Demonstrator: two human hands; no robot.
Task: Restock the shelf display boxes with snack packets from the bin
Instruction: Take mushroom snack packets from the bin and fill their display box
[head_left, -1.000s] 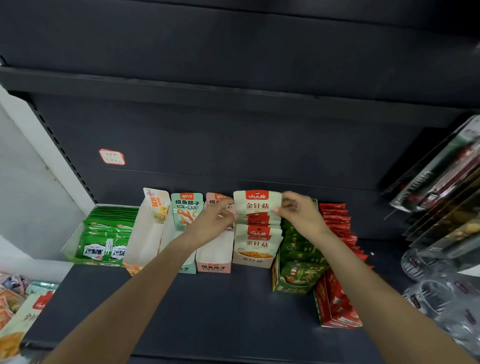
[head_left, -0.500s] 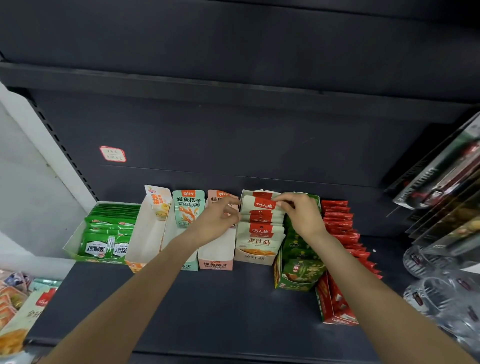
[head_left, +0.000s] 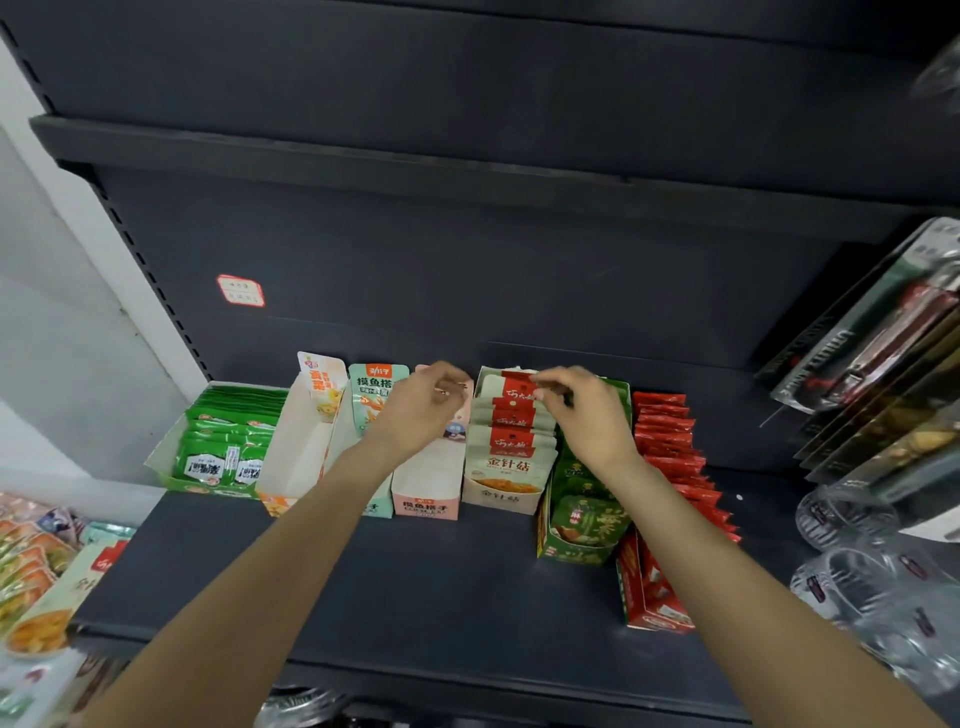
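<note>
Seating cream enoki packets (head_left: 511, 415) in their display box (head_left: 501, 496) at shelf centre, I saw my right hand (head_left: 584, 410) pinching the rearmost; my left hand (head_left: 421, 405), curled at nine o'clock, gripped nothing discernible. Next probably: release.

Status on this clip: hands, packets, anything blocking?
Right hand pinching rear cream packet in cream display box. Left hand curled beside it, grip unclear. No obstruction.
</note>
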